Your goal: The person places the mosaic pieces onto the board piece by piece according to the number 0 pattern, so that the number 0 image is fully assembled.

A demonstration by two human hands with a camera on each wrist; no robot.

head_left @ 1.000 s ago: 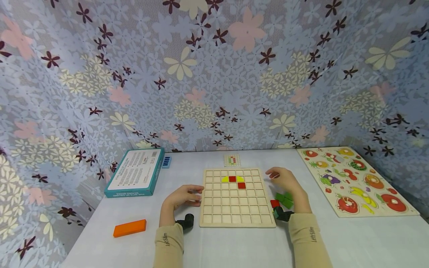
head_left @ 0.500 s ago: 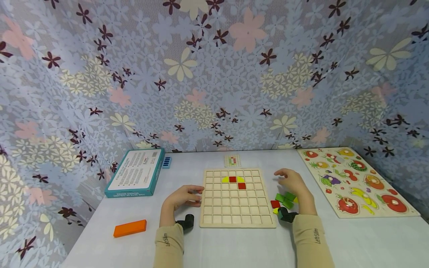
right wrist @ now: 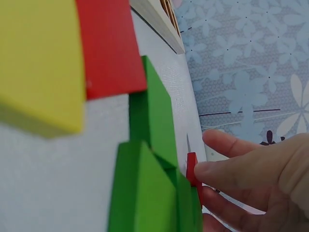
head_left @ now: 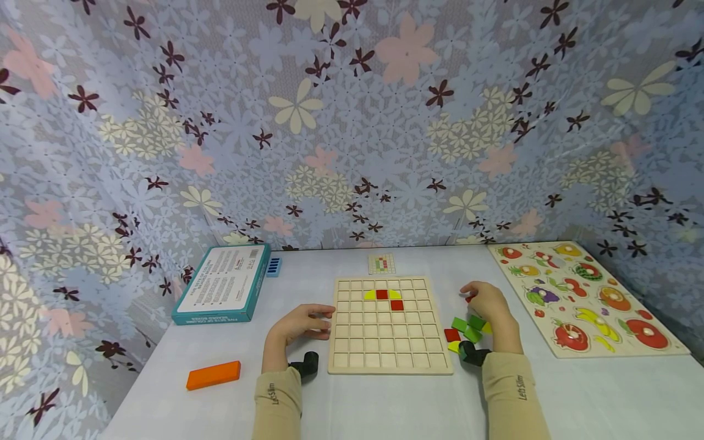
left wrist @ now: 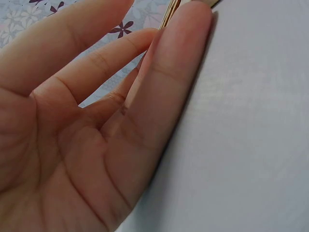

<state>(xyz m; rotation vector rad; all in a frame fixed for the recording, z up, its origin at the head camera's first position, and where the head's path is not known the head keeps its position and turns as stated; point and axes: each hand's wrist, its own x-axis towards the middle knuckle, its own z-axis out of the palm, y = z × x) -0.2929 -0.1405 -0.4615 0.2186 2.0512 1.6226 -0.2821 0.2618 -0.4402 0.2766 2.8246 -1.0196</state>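
Left hand: the left hand [head_left: 299, 324] rests at centre-left of the head view, its straight, relaxed fingers touching the left edge of the wooden grid board [head_left: 388, 348]; its grip is released and holds nothing.
Right hand: the right hand [head_left: 486, 304], right of centre, pinches a small red piece [right wrist: 191, 168] between thumb and fingertips; the grip is closed on that piece, low by the counter [head_left: 385, 403].
Red piece: it sits just beyond the loose pile, at the far edge of the green blocks [head_left: 467, 324], with a red square [head_left: 452, 334] and a yellow piece [right wrist: 41, 63] nearer the board.
Board: two yellow and two red pieces [head_left: 388, 299] fill cells in its upper middle rows; the rest of the cells are bare.
Pattern card: a small card [head_left: 382, 263] lies just above the board.
Step in hand: picking one red piece from the pile, by my reading.
Next move: it likely calls for lifting the piece clear of the green blocks, carrying it left over the board and seating it square in a cell beside the red ones, while the left hand steadies the board.
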